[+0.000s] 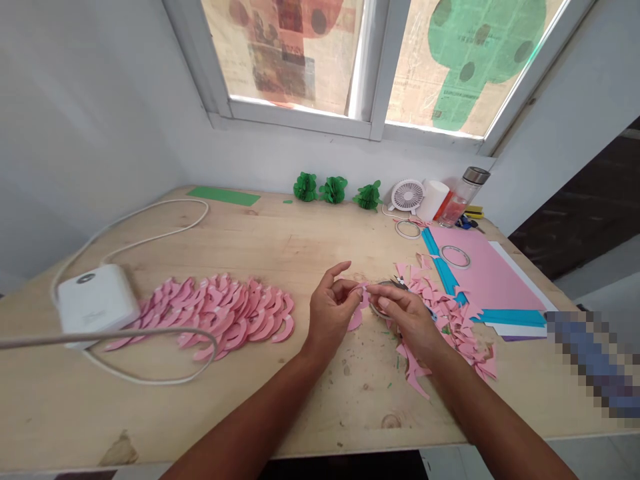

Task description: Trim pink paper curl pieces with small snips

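Observation:
My left hand point(333, 312) and my right hand point(407, 319) meet at the middle of the wooden table point(280, 247). Both pinch a small pink paper petal point(358, 313) between fingertips, with a bit of white tape at its top. A tape roll point(383, 297) lies partly hidden under my right hand. To the left lies a spread of several curved pink petals point(220, 315). To the right lies a pile of pink paper scraps point(450, 320).
A white adapter box point(96, 301) with looping cable point(150, 233) sits at left. Pink sheet point(480, 273), blue strips point(443, 270) and tape rings point(455, 256) lie at right. Green paper pompoms point(333, 189), a small fan point(407, 196), a bottle point(463, 196) and a green sheet point(223, 196) stand at the back.

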Demonstrator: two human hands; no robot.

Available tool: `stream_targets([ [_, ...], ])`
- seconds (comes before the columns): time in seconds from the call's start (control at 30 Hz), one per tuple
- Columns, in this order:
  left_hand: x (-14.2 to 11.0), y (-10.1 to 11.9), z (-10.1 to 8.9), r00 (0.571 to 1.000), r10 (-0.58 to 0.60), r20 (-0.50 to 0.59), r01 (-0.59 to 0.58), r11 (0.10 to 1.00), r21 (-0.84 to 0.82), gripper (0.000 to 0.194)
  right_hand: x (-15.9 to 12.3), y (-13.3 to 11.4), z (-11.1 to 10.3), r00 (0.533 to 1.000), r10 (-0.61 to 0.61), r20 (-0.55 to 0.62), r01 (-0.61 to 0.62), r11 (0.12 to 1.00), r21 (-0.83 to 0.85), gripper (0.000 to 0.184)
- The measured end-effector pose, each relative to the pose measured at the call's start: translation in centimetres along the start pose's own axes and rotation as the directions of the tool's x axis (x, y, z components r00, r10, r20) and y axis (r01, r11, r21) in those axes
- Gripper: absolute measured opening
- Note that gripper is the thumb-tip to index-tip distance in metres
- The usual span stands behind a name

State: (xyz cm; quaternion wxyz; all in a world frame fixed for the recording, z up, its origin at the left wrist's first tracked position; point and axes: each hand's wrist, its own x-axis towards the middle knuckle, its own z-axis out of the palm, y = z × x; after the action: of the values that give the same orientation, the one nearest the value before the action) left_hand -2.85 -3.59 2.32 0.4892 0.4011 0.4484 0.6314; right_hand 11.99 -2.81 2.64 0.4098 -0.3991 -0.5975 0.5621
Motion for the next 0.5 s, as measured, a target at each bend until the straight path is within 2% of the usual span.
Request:
stream_targets([
  [0.3, -0.12, -0.05, -0.09, 0.994, 0.106, -0.002, -0.105, 0.989, 0.103, 0.045, -0.04, -0.5, 0.19, 0.999, -0.013, 0.051, 0.016, 0.999, -0.051, 0.029],
  [0.5, -0.13, -0.13, -0.11, 0.992, 0.121, -0.023, -0.117, 0.985, 0.13, 0.047, 0.02, -0.62, 0.44, 0.996, -0.036, 0.076, 0.041, 0.997, -0.066, 0.032],
])
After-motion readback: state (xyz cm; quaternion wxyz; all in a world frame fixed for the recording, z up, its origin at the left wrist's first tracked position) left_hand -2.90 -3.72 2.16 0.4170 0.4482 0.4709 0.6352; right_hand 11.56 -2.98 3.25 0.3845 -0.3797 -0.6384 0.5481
